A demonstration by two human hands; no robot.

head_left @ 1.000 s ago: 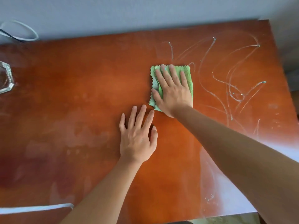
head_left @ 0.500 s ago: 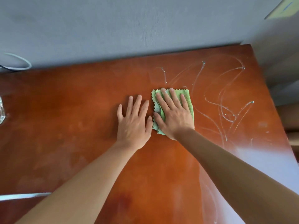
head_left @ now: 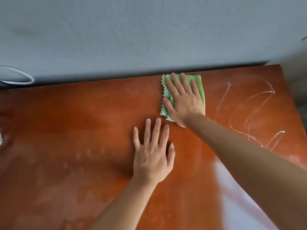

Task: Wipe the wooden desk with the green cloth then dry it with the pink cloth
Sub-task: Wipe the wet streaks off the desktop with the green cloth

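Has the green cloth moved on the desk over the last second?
Yes. The green cloth under the right hand has slid away from the person, now touching the desk's back edge, well past the flat left hand.

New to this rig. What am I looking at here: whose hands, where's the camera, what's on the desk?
There is no machine: a person works with two bare hands, filmed by one wide-angle camera worn on their head, looking forward and down. The right hand presses flat on a folded green cloth at the far edge of the wooden desk, by the wall. The left hand rests flat on the bare wood, holding nothing. Wet streaks curl across the desk to the right of the cloth. A white cable loops at the far left. No pink cloth is in view.
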